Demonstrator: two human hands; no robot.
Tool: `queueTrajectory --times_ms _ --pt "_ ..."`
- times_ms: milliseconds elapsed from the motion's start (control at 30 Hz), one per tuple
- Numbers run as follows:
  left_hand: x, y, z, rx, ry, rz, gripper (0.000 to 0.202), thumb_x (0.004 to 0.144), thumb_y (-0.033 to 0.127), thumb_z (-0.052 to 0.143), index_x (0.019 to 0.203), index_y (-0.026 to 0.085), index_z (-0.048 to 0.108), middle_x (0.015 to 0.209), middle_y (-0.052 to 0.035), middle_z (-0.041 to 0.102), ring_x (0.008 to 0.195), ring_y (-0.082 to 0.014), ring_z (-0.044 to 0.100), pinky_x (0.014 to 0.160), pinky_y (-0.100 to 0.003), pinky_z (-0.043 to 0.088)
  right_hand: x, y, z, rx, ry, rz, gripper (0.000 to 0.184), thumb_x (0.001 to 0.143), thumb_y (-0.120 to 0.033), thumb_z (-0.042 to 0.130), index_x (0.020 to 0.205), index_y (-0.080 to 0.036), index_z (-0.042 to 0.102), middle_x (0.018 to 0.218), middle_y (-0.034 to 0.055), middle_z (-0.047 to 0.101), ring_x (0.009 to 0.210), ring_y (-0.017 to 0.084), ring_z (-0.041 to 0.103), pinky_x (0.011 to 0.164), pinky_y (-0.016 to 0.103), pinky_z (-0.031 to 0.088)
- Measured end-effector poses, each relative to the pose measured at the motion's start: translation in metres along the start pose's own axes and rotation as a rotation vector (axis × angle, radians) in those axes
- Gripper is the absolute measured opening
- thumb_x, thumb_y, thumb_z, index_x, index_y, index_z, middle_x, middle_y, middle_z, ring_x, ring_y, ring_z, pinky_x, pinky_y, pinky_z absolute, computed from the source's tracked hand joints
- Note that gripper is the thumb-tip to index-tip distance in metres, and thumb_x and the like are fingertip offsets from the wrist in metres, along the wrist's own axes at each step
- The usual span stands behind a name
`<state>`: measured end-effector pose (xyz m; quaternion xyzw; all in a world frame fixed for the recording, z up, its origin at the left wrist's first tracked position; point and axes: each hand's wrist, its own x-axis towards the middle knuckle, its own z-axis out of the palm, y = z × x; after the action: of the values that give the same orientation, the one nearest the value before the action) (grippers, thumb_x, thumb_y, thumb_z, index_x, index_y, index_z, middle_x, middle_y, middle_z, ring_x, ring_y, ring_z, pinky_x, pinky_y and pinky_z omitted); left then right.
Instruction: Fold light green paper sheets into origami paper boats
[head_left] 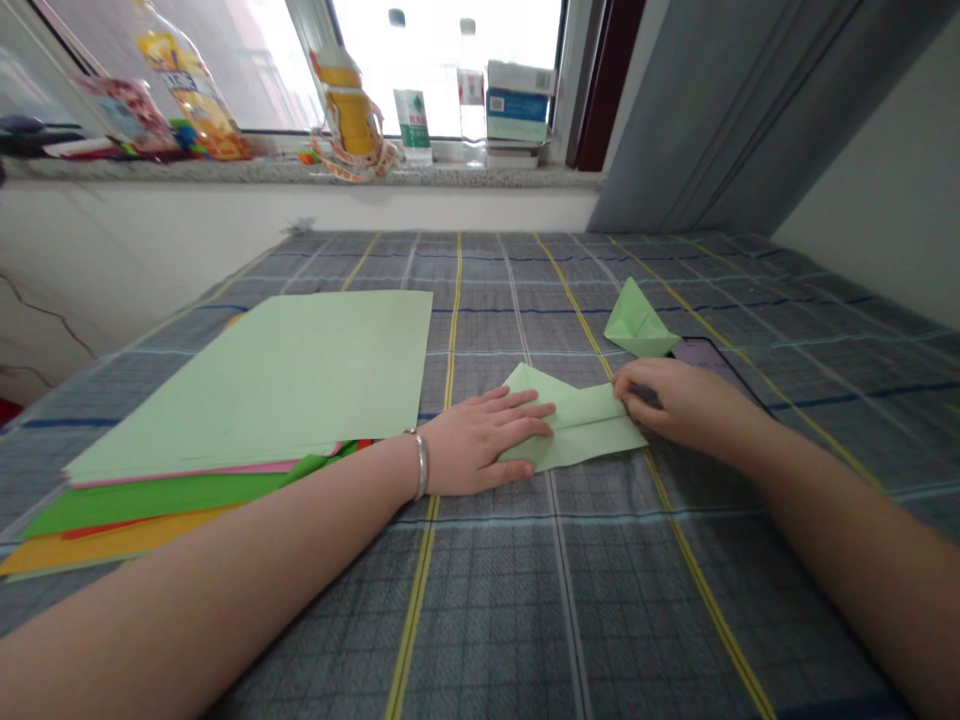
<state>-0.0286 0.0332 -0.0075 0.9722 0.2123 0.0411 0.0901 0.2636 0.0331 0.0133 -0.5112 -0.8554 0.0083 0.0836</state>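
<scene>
A partly folded light green paper [581,425] lies on the checked cloth. My left hand [480,440] rests flat on its left part, fingers stretched out, a silver bangle on the wrist. My right hand [679,400] presses on the paper's right edge with its fingers curled and pinched together. A finished light green folded paper shape [637,322] stands just behind my right hand.
A stack of coloured paper sheets [247,400] lies at the left, light green on top. A dark phone [712,358] lies under the folded shape. Bottles [349,95] and boxes [517,100] line the windowsill [300,172]. A wall is at the right.
</scene>
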Motion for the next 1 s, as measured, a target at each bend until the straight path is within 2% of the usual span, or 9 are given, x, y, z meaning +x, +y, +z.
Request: queueTrajectory --times_ms 67,133,200,300,400,567,700,1000 --pt "0.0 0.0 0.001 0.005 0.01 -0.001 0.049 0.096 0.047 0.037 0.137 0.021 0.039 0.152 -0.0039 0.029 0.143 -0.0238 0.02 0.117 -0.045 0.015 0.003 -0.012 0.011 0.097 0.117 -0.057 0.02 0.084 -0.025 0.049 0.099 -0.019 0.062 0.117 0.0104 0.063 0.112 0.024 0.056 0.096 0.04 0.044" --pt "0.001 0.0 0.002 0.005 0.027 -0.002 0.049 0.095 0.047 0.037 0.136 0.021 0.04 0.152 -0.0042 0.031 0.142 -0.0237 0.021 0.117 -0.045 0.017 0.006 -0.027 0.023 0.068 0.188 -0.074 0.031 0.085 -0.03 0.051 0.112 -0.017 0.06 0.136 0.0147 0.05 0.132 0.03 0.038 0.106 0.049 0.033" --pt "0.002 0.001 0.002 0.004 0.042 -0.001 0.048 0.095 0.047 0.038 0.136 0.021 0.041 0.151 -0.0051 0.033 0.142 -0.0234 0.022 0.116 -0.045 0.018 0.007 -0.042 0.034 0.075 0.145 -0.106 0.039 0.088 -0.029 0.046 0.124 -0.017 0.055 0.145 0.0144 0.041 0.138 0.03 0.028 0.109 0.051 0.03" --pt "0.003 0.001 0.001 0.004 0.053 0.002 0.047 0.095 0.045 0.039 0.136 0.021 0.041 0.148 -0.006 0.037 0.142 -0.0228 0.023 0.116 -0.045 0.018 0.009 -0.053 0.045 0.122 0.062 -0.111 0.046 0.092 -0.032 0.039 0.134 -0.017 0.047 0.147 0.0136 0.038 0.139 0.027 0.028 0.111 0.049 0.029" --pt "0.004 0.002 0.0 0.007 0.059 0.009 0.044 0.096 0.044 0.038 0.132 0.02 0.045 0.147 -0.0057 0.039 0.14 -0.0228 0.026 0.115 -0.045 0.02 0.01 -0.051 0.05 0.123 0.045 -0.095 0.048 0.092 -0.033 0.038 0.137 -0.016 0.043 0.149 0.013 0.036 0.14 0.026 0.025 0.112 0.049 0.027" --pt "0.002 0.001 -0.003 0.033 0.052 0.002 0.037 0.096 0.042 0.038 0.124 0.021 0.051 0.146 -0.0035 0.042 0.139 -0.024 0.03 0.114 -0.046 0.023 0.009 -0.046 0.05 0.082 0.028 -0.099 0.051 0.093 -0.032 0.036 0.14 -0.012 0.039 0.151 0.0137 0.033 0.141 0.026 0.023 0.114 0.047 0.023" --pt "-0.002 0.001 -0.006 0.073 0.062 -0.003 0.033 0.096 0.042 0.038 0.116 0.021 0.055 0.142 -0.0023 0.047 0.135 -0.0256 0.036 0.113 -0.048 0.024 0.007 -0.047 0.049 0.07 0.029 -0.099 0.051 0.093 -0.032 0.035 0.141 -0.014 0.038 0.151 0.0126 0.032 0.141 0.025 0.023 0.114 0.047 0.023" --pt "-0.006 0.002 -0.015 0.151 0.129 0.006 0.029 0.095 0.032 0.041 0.108 0.019 0.064 0.124 -0.0038 0.063 0.119 -0.0239 0.054 0.107 -0.045 0.035 0.006 -0.047 0.045 0.04 -0.017 -0.101 0.052 0.093 -0.029 0.034 0.142 -0.011 0.037 0.153 0.0138 0.028 0.141 0.026 0.022 0.115 0.046 0.021"
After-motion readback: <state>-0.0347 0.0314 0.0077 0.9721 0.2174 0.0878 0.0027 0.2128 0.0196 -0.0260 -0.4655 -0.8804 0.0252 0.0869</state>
